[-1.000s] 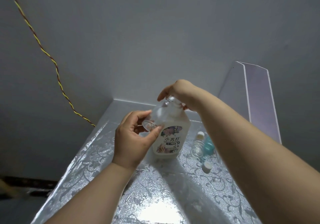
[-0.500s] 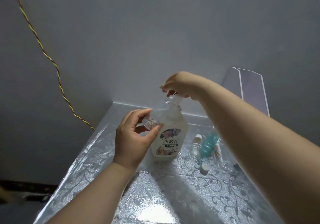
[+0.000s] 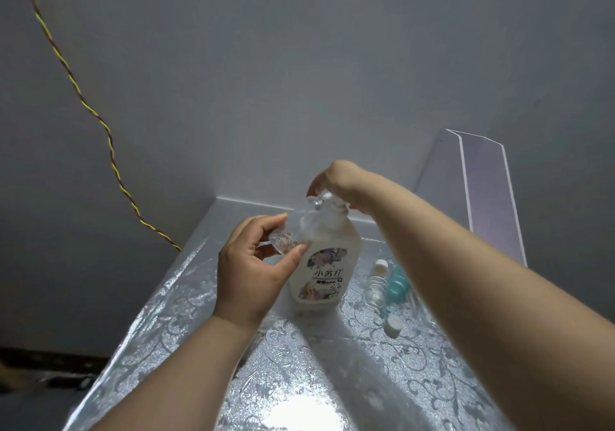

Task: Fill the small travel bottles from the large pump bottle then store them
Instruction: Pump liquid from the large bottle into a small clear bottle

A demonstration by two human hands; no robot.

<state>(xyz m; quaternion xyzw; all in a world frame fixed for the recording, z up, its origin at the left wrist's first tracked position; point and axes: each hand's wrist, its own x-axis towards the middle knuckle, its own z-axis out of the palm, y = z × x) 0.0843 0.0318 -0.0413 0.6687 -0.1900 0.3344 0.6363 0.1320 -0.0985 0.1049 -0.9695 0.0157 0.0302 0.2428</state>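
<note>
Left hand (image 3: 249, 274) holds travel bottle (image 3: 299, 227) at pump bottle (image 3: 324, 265)

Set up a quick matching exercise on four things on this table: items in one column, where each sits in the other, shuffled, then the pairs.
Things:
1. large pump bottle
2. small clear bottle
3. teal bottle
4. loose white cap

Places:
A. lying alone on the table, nearest the camera of the four
B. tilted in the left hand grip, mouth up at the pump spout
C. standing upright, right hand on its pump head
D. right of the pump bottle, beside a clear ribbed bottle

Pairs: 1-C, 2-B, 3-D, 4-A.
</note>
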